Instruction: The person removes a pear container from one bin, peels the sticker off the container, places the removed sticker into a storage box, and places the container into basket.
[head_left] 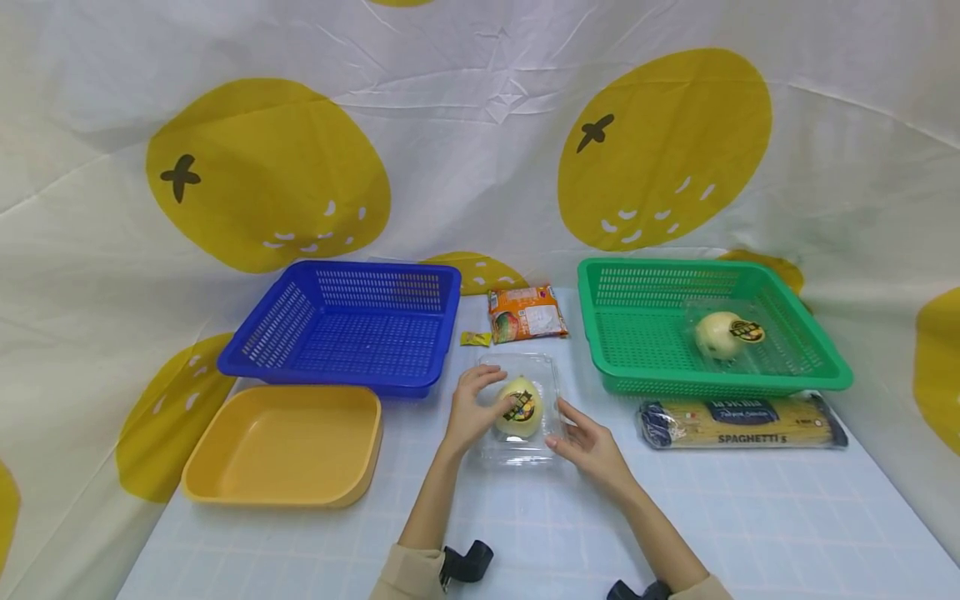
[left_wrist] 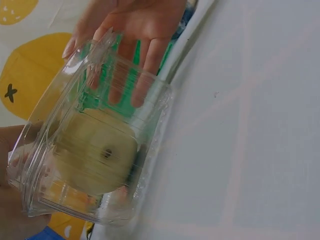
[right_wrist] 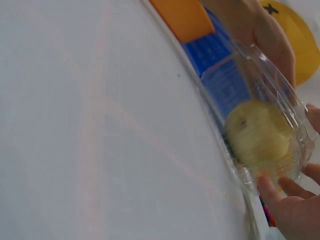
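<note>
Two hands [head_left: 467, 408] [head_left: 596, 452] touch one clear box [head_left: 517, 450] holding one fruit [left_wrist: 95, 155].

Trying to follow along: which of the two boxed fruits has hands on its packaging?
The nearer fruit, its clear box between the left hand and right hand; the other fruit sits in the green basket.

Two fruits [head_left: 521, 412] — two baskets [head_left: 371, 333] — one tub [head_left: 281, 450]
</note>
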